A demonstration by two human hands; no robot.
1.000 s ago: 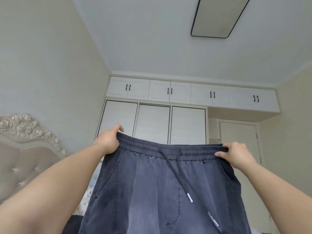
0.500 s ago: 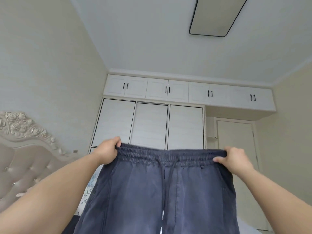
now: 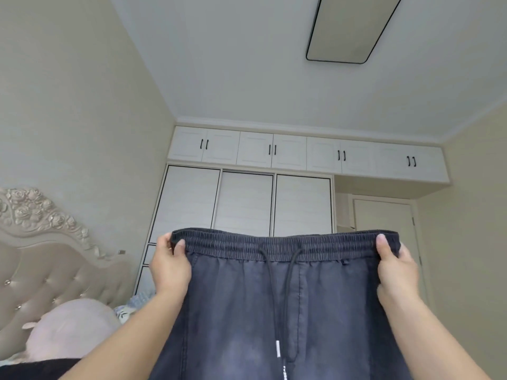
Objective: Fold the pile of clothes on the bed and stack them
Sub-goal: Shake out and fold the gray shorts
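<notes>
A pair of dark blue-grey drawstring trousers (image 3: 241, 311) hangs spread out in front of me, waistband up and stretched flat. My left hand (image 3: 170, 267) pinches the left end of the elastic waistband, thumb on the front. My right hand (image 3: 395, 270) pinches the right end the same way. The black drawstring with a white tip dangles down the middle. The trouser legs run out of the bottom of the view. The pile of clothes on the bed is hidden behind the trousers.
A padded headboard (image 3: 41, 259) with carved roses stands at the left, with a pale pink pillow (image 3: 68, 333) and dark cloth (image 3: 33, 368) below it. White wardrobes (image 3: 247, 204) fill the far wall. A door (image 3: 384, 218) is at the right.
The trousers and both hands have dropped lower, and the view has tilted down. The pink pillow has come into view. My grip on the waistband ends is unchanged.
</notes>
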